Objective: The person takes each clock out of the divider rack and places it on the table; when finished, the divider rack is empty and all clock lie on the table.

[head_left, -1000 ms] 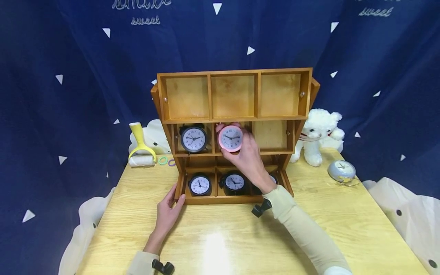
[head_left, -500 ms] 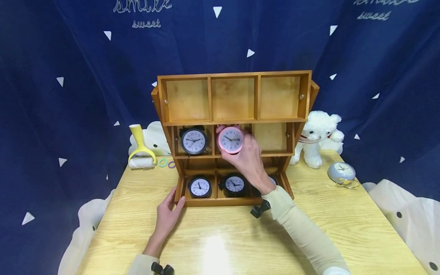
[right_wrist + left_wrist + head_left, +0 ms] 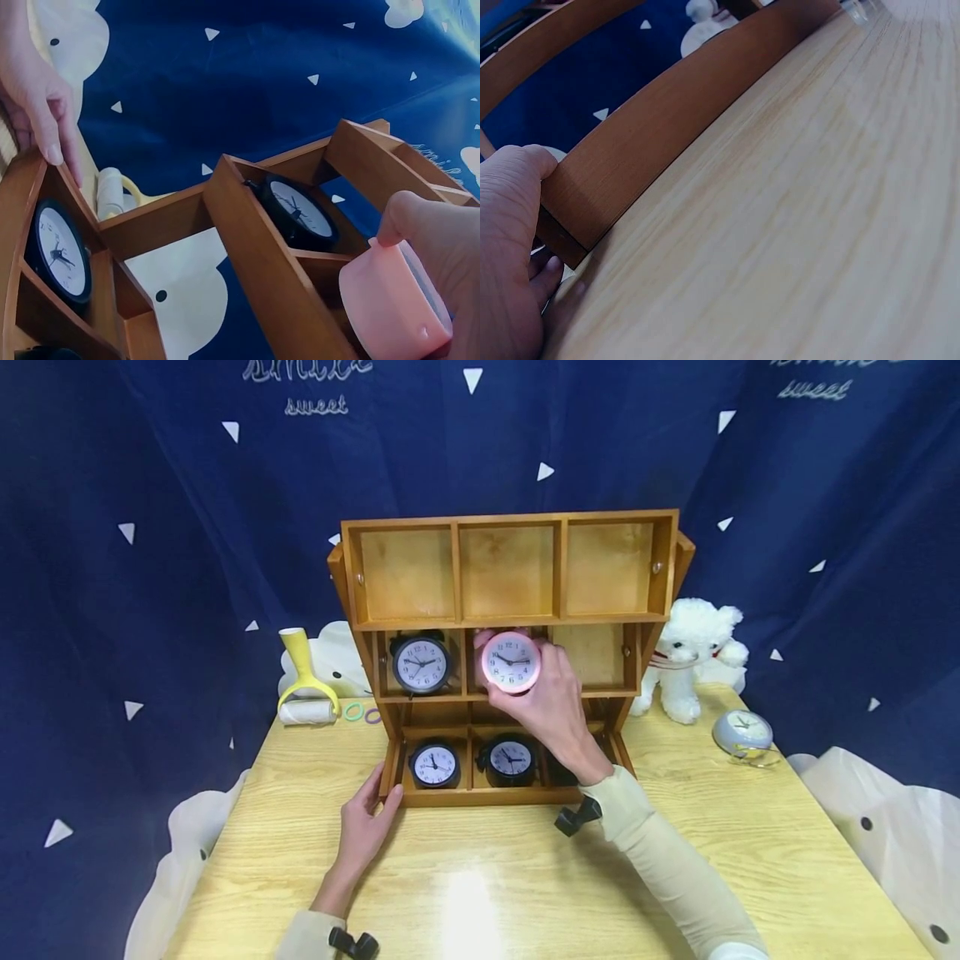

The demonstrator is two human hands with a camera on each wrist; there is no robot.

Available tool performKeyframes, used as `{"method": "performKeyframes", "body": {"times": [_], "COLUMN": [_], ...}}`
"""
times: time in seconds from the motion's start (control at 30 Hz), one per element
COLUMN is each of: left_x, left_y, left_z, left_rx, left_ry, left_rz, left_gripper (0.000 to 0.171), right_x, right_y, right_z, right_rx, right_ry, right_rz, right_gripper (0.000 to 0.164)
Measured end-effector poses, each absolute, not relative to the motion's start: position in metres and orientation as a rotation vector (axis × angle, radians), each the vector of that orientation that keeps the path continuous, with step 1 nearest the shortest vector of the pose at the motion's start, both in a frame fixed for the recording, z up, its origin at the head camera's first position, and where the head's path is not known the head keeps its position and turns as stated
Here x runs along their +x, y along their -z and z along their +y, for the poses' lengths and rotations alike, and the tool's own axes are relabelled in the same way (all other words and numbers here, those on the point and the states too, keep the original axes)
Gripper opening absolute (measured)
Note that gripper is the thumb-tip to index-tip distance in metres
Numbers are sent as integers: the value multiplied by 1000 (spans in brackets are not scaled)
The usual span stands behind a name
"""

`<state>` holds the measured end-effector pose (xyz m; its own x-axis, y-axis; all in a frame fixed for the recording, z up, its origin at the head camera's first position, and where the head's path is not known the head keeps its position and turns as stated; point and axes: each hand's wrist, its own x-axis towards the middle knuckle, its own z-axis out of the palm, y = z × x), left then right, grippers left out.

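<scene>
My right hand (image 3: 551,697) pinches a round pink alarm clock (image 3: 511,662) by its side, thumb low and fingers on the right. The clock faces me upright in front of the middle row's centre compartment; the right wrist view shows its smooth pink case (image 3: 394,304). My left hand (image 3: 365,827) grips the front left corner of the tiered wooden shelf (image 3: 510,796), thumb on the front board and fingers round the side. A dark alarm clock (image 3: 422,665) stands in the middle row's left compartment. Two black alarm clocks (image 3: 435,765) show in the bottom row.
A yellow lint roller (image 3: 303,681) lies left of the shelf, beside green and purple rings (image 3: 354,712). To the right are a white plush bear (image 3: 686,656) and a grey-blue clock (image 3: 742,732) at the table's (image 3: 465,877) edge. My right forearm covers the bottom right compartment.
The pink alarm clock has come slightly right and nearer to the camera, with my right hand holding it. My left hand stays on the shelf corner.
</scene>
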<state>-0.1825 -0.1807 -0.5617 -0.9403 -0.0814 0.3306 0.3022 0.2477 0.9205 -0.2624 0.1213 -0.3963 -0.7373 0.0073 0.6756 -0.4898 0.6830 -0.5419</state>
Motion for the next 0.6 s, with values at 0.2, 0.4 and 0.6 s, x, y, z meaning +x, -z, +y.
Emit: {"method": "performKeyframes", "body": {"times": [0.2,0.4,0.6], "left_x": [-183,-184,-183], "left_y": [561,559,559], "left_z": [-180,-180,-181], "left_rx": [-211,-208,-203], "left_ry": [1738,1734,1749], "left_rz": [-2222,-2236,-2240], "left_gripper": [56,56,57], "right_x": [-253,-246,-239], "right_y": [393,393,391], "right_z": [126,132,138], "right_rx": [345,327,318], "right_ry": [-963,-1006,-1040], "right_rz": [-2244,-2248,-2249], "right_gripper": [83,86,87]}}
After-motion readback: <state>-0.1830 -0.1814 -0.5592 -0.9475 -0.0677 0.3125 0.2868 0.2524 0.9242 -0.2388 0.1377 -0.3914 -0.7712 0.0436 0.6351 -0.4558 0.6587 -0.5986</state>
